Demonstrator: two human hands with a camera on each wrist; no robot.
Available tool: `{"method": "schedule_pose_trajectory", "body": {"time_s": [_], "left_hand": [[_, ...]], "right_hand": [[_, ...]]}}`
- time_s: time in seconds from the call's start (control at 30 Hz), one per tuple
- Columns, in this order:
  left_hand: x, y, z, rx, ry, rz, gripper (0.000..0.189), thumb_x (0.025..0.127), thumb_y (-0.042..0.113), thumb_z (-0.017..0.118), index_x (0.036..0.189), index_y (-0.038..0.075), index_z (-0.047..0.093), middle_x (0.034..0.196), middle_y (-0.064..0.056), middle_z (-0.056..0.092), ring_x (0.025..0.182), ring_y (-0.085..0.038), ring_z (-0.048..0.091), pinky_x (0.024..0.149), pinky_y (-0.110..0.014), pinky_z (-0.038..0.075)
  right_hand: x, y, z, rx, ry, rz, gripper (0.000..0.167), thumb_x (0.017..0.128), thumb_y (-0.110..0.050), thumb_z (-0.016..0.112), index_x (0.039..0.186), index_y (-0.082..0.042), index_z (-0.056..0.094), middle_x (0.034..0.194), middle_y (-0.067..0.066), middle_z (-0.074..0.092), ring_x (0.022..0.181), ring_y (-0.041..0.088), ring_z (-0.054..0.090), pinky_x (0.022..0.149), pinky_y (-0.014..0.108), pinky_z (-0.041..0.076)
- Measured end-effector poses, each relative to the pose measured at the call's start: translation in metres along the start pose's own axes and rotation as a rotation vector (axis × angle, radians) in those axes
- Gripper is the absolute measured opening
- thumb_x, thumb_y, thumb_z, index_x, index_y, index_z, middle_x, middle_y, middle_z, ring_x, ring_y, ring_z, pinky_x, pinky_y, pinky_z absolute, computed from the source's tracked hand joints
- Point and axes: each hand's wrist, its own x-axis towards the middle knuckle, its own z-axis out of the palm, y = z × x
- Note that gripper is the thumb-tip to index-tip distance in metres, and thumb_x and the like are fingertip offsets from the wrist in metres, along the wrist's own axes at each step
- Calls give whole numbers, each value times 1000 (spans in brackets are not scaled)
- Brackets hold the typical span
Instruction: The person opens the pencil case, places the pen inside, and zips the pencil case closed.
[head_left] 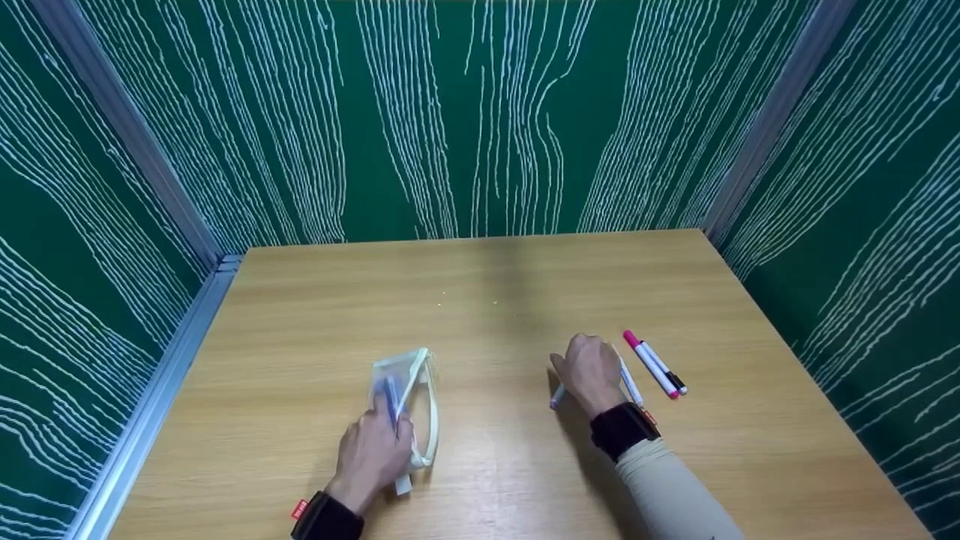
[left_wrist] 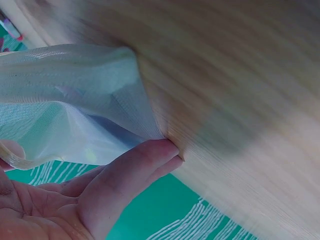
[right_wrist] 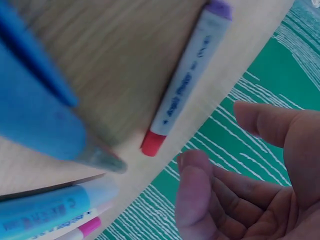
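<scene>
left hand point(head_left: 373, 454) on mesh pouch point(head_left: 397, 367); right hand point(head_left: 592, 371) over red-and-purple-ended marker point(right_wrist: 187, 75).
pouch, sheer woven mesh with pale trim, sits on the left part of the wood-grain table point(head_left: 337, 315), mouth gaping; left thumb at its rim, cut off in the wrist view, two fingers lying together at its corner. blue shape point(head_left: 391, 397) inside: blurred through mesh, unidentified. right thumb and forefinger apart, other fingers curled; the slim cylindrical marker lies just beside them, mostly hidden from the head view. near the right wrist camera, a blue object point(right_wrist: 40, 100) is cropped and out of focus.
</scene>
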Motion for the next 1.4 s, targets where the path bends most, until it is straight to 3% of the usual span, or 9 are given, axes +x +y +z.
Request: {"method": "schedule_pose_trajectory", "body": {"time_s": [0.17,0.33,0.5,0.73,0.93,1.1,1.4], "left_hand": [[-1,0,0,-3,-14,-4,66,99,27,53,149,-14,36,76,-12,60,59,-22,56,57,-40,51],[0,1,0,-8,-19,-9,66,100,27,54,150,-13,35,75,-10,59,58,-21,54,55,-39,49],[1,1,0,-7,-20,-10,66,100,27,53,150,-12,34,75,-10,59,58,-21,55,55,-40,49],[0,0,1,26,11,16,61,100,28,51,143,-15,42,86,-22,66,66,-31,65,60,-44,55],[1,1,0,20,-1,5,62,100,27,51,145,-14,39,81,-18,63,63,-28,61,58,-44,53],[1,0,0,9,-11,-5,64,100,27,52,147,-13,37,78,-15,61,60,-24,58,55,-41,51],[0,1,-1,3,-24,-8,65,101,27,51,150,-12,34,77,-13,59,60,-23,55,56,-40,49]], "right_hand": [[0,5,4,-14,-23,13,49,85,-34,80,55,-12,48,59,10,58,53,23,58,49,40,52],[-1,6,8,-24,-40,12,46,83,-34,81,57,-10,50,64,14,62,56,26,61,57,43,55],[-2,6,11,-21,-55,12,38,82,-26,78,59,-9,52,67,16,65,59,29,64,55,45,55],[-3,5,13,-1,-141,35,24,80,-14,72,62,-7,58,70,15,67,62,27,65,52,45,54],[-3,2,13,58,-176,29,23,81,-1,63,60,-7,58,69,15,66,61,25,65,53,41,56],[-4,2,14,78,-185,11,24,81,8,55,61,-6,57,69,14,66,61,25,65,54,41,56],[-4,2,15,84,-166,-17,17,80,9,56,68,-1,62,73,20,69,63,30,68,56,43,58]]}}
